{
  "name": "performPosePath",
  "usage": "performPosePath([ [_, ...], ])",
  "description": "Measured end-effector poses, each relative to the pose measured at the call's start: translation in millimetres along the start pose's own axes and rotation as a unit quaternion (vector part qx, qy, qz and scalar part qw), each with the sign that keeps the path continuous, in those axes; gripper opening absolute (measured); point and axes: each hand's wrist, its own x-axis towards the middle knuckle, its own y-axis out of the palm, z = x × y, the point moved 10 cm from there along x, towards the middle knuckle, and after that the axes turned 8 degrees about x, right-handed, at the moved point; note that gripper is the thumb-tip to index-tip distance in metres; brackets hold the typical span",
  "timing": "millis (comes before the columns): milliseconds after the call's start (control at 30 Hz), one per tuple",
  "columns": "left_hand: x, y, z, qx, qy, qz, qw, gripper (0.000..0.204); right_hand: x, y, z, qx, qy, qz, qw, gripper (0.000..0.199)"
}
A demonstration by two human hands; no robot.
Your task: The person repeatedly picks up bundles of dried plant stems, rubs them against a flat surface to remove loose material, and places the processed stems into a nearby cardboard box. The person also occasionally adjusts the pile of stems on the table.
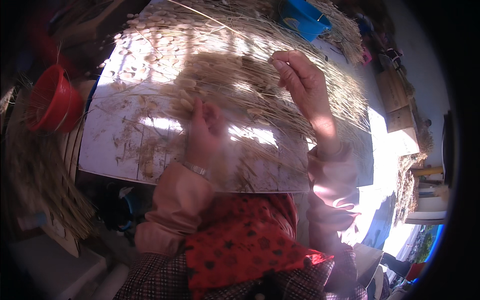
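Observation:
A thick layer of dried grass stalks (pixel 280 102) with pale, fluffy oval heads covers much of the white table. My left hand (pixel 206 127) is closed at the front of this layer, its fingertips pinching dried grass stalks just beside a few fluffy heads (pixel 186 104). Raised over the stalks to the right, my right hand (pixel 302 82) has its thumb and fingers curled together. What lies between those fingertips, if anything, is too small to make out. Many loose heads (pixel 145 47) spread across the far left of the table.
The worn white table (pixel 107 145) ends just in front of my red patterned apron (pixel 240 245). A red bucket (pixel 57 102) stands beyond its left edge, above a bundle of dried stalks (pixel 47 175). At the far right sits a blue bucket (pixel 306 21). Cardboard boxes (pixel 392 92) line the right.

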Motion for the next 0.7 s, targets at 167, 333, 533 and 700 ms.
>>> performPosePath([
  [167,0.8,19.8,0.0,-0.079,-0.024,0.149,0.985,0.055,-4.5,3.0,36.3,-0.179,-0.114,0.000,0.977,0.015],
  [333,4.6,13.3,3.3,-0.053,-0.029,0.137,0.989,0.053,-23.1,15.7,4.1,-0.199,-0.051,-0.036,0.978,0.011],
  [533,3.1,14.2,0.6,-0.039,-0.020,0.139,0.989,0.053,-21.1,28.6,12.8,-0.018,-0.051,0.016,0.998,0.015],
  [700,2.6,13.6,-2.2,-0.011,-0.001,0.141,0.990,0.050,-11.1,-61.8,60.6,0.149,-0.105,-0.156,0.971,0.011],
])
